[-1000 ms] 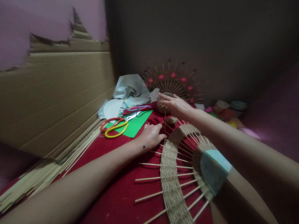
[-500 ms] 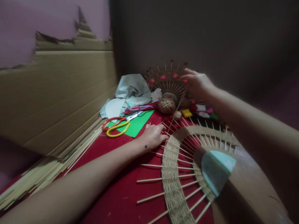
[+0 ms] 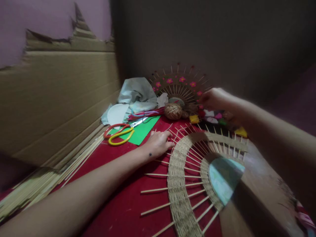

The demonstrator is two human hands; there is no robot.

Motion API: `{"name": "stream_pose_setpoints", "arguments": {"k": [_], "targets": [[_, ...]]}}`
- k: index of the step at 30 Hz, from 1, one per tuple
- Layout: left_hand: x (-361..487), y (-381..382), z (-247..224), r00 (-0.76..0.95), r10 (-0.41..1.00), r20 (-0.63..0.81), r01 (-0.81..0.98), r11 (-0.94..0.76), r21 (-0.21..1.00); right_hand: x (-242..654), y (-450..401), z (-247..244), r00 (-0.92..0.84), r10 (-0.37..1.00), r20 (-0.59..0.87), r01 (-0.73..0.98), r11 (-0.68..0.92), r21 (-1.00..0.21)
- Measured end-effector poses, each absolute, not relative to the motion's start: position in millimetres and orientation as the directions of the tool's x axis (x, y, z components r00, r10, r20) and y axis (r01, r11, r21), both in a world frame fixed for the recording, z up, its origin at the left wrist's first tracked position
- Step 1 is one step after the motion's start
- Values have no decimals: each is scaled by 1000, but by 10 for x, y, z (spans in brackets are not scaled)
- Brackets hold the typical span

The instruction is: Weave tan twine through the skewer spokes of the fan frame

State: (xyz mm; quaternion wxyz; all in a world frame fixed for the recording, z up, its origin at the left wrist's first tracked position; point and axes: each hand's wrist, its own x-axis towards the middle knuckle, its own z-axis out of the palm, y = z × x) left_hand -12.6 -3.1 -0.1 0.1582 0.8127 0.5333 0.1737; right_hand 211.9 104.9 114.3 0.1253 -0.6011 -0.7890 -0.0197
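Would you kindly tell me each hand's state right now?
Left hand: partly curled at the woven fan; grip cannot be told.
Right hand: curled; contents cannot be told.

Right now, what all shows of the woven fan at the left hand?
The woven fan is arched, lying roughly flat, partly over the red surface. Pale, woody sticks radiate from a blue-green half-round panel, crossed by two tan bands resembling woven cord; bare stick ends jut out beyond. The left hand touches sticks at its far left. The picture's bottom edge cuts it off.
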Motion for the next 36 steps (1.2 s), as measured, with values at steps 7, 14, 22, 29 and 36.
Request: {"name": "stream_pose_setpoints", "arguments": {"k": [7, 14, 22, 29, 36], "targets": [[-122, -35, 5, 374, 918, 130, 796, -390, 463, 1538, 513, 587, -696, 718, -10, 691, 665, -282], [-112, -55, 24, 350, 932, 99, 789, -350, 505, 1574, 456, 256, -701, 713, 36, 693, 691, -206], [-109, -52, 12, 334, 935, 115, 784, -344, 517, 1694, 488, 344, -661, 750, -44, 739, 638, -218], [-100, -66, 27, 339, 928, 152, 768, -367, 525, 1656, 540, 391, -633, 750, -194, 771, 589, -242], [-35, -146, -14, 446, 873, 199, 672, -474, 569, 1607, 606, 419, -545, 783, -301, 828, 446, -339]]}}
